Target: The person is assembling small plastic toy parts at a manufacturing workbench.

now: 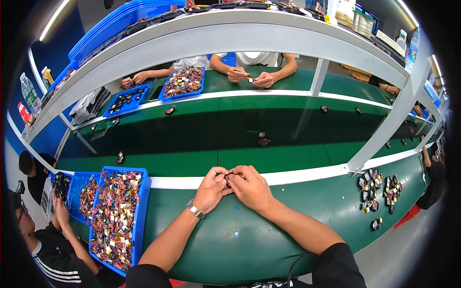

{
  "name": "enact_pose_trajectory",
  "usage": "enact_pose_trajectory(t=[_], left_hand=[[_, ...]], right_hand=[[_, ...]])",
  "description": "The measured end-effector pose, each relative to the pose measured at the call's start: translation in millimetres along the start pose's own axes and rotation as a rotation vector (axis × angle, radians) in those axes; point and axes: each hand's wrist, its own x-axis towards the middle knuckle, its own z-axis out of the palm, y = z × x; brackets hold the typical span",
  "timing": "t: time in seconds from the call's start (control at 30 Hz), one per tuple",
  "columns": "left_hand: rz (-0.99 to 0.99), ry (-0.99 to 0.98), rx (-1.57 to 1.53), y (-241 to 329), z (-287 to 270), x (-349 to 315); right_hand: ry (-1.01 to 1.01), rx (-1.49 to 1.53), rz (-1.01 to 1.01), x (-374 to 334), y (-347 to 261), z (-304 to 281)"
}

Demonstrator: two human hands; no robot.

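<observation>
Both my hands meet over the green worktop (201,249), just by its white far rail. A small dark part with reddish bits (227,177) sits between the fingertips, mostly covered by them. My left hand (210,189), with a metal watch on its wrist, pinches it from the left. From the right, my right hand (249,187) closes its fingers on the same part. To the left of my left arm stands a blue tray (146,201) heaped with small wired parts in red, white and yellow.
Beyond the rail runs a green conveyor belt (192,158) carrying scattered small parts. Two clusters of dark parts (370,187) lie on the right. A white overhead shelf frame (230,38) spans the view. Co-workers sit across and at the left, near more blue trays (204,81).
</observation>
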Motion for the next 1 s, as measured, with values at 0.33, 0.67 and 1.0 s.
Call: enact_pose_trajectory(t=[0.33, 0.67, 1.0], left_hand=[[0.036, 0.121, 0.136, -2.2, 7.9, 1.2], [0.051, 0.175, 0.274, -2.6, 4.9, 0.1], [-0.004, 0.007, 0.094, 1.0, 0.7, 1.2]], right_hand=[[0.03, 0.015, -0.025, -0.4, 1.3, 3.3], [0.028, 0.151, 0.043, -1.5, -4.3, -1.1], [-0.014, -0.066, -0.078, 2.6, 0.2, -5.2]])
